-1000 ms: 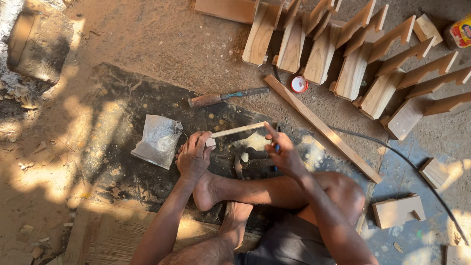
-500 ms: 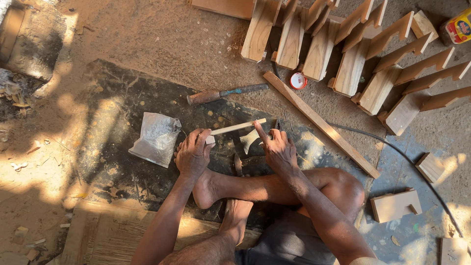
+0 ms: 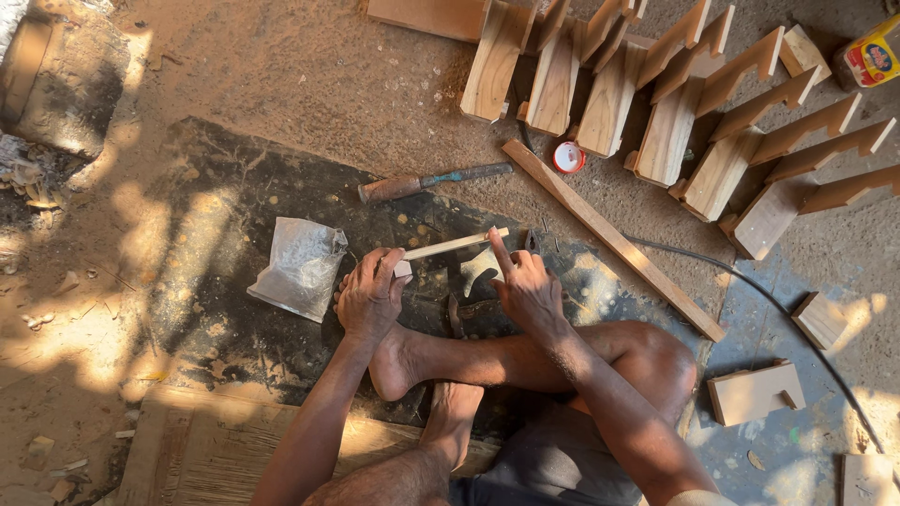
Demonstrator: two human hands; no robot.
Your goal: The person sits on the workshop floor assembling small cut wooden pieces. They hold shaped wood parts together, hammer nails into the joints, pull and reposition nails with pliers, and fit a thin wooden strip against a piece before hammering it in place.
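Observation:
I sit on the ground with my legs crossed. My left hand (image 3: 367, 298) grips the near end of a thin pale wooden stick (image 3: 457, 245) that lies across a dark mat (image 3: 234, 197), close above my foot. My right hand (image 3: 525, 286) rests by the stick's far end, index finger stretched up and touching it. A small dark metal tool (image 3: 457, 315) lies between my two hands; I cannot tell whether my right hand holds anything.
A hammer with a wooden handle (image 3: 431, 183) lies beyond the stick. A clear plastic bag (image 3: 300, 267) sits left of my left hand. A long wooden slat (image 3: 609, 234), a red-rimmed round lid (image 3: 568, 156), several notched wooden pieces (image 3: 712, 122), a black cable (image 3: 797, 319) and a yellow tin (image 3: 872, 52) lie to the right.
My right hand has shifted a little toward the stick's far end, its index finger now raised against it. My left hand stays on the near end.

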